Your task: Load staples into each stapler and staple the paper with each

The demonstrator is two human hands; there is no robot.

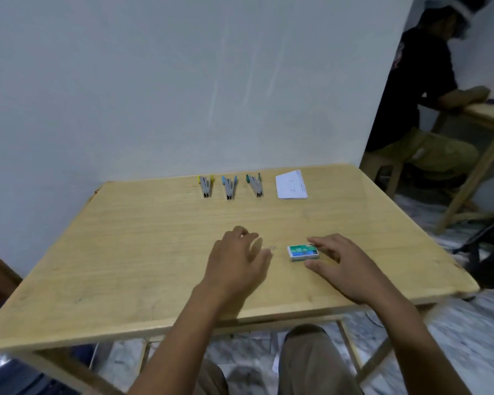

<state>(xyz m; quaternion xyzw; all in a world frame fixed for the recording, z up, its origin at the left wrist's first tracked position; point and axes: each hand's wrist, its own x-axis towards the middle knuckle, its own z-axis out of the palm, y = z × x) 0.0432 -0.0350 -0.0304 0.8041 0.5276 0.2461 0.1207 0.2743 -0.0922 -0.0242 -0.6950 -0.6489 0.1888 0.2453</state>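
A pale wall backs a light wooden table [143,252], and in the upper right of the frame another person sits at a second table. Along the far edge, at centre frame, lie three small staplers side by side, well apart from the hands: a yellow-tipped stapler [205,186], a blue-tipped stapler [229,187] and a green-tipped stapler [254,185], each with its long axis running toward the camera. Just right of them lies a small stack of white paper [291,185].

The box of staples [303,252] lies flat at lower centre, its long axis running left to right across the frame. The right hand [345,266] is the nearer one: its fingers are spread and bracket the box's right end, forefinger along the upper edge, thumb below the lower corner, touching or just beside it, not yet closed. The left hand [238,262] hovers left of the box, apart from it, fingers loosely curled and motion-blurred, holding nothing that I can make out.

The box likely gets picked up by the right hand first.
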